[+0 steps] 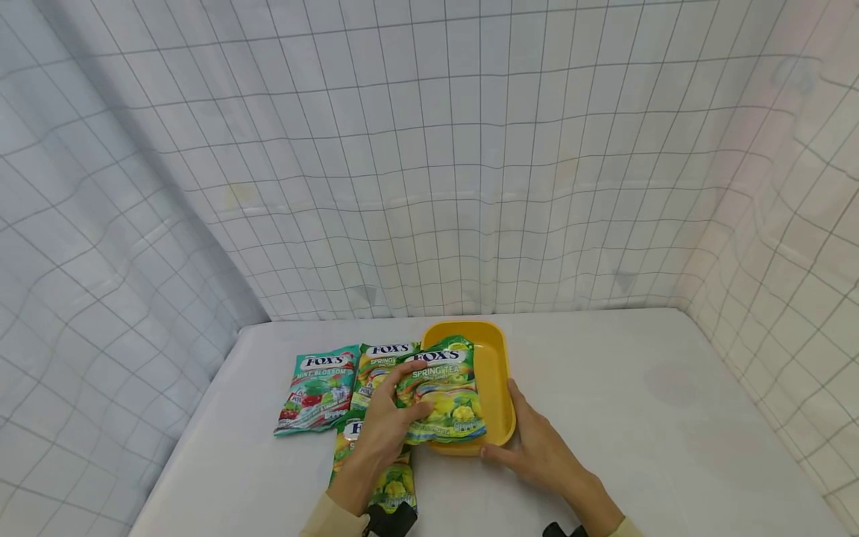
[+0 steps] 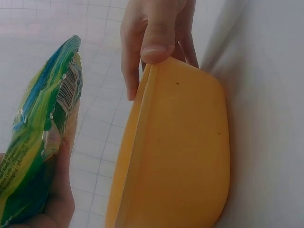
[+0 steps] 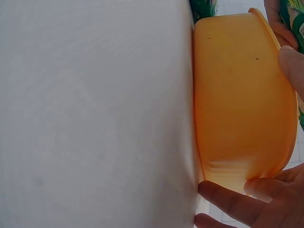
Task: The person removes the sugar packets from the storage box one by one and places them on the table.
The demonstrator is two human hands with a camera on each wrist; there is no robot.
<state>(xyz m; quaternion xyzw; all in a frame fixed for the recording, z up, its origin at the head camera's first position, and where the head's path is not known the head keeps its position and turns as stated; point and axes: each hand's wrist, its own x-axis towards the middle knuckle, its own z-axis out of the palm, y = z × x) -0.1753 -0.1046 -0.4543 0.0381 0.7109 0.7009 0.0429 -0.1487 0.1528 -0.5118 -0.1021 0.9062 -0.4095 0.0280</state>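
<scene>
My left hand (image 1: 381, 429) holds a green and yellow FOX'S Spring Tea candy bag (image 1: 446, 395) over the left side of a yellow plastic basin (image 1: 496, 373). In the left wrist view the bag (image 2: 45, 123) is raised beside the basin's rim, apart from it. On the basin's near right side is my right hand (image 1: 537, 451), gripping the rim with the thumb at the near corner. The right wrist view has its fingers (image 3: 235, 204) along the basin's wall (image 3: 242, 104). Much of the basin's inside is hidden by the held bag.
Left of the basin lie a teal FOX'S Mint Blossom bag (image 1: 318, 391) and another Spring Tea bag (image 1: 372, 377). A further green bag (image 1: 396, 485) lies nearer, partly under my left forearm. The white table (image 1: 637, 403) is enclosed by white grid-patterned curtains (image 1: 463, 186).
</scene>
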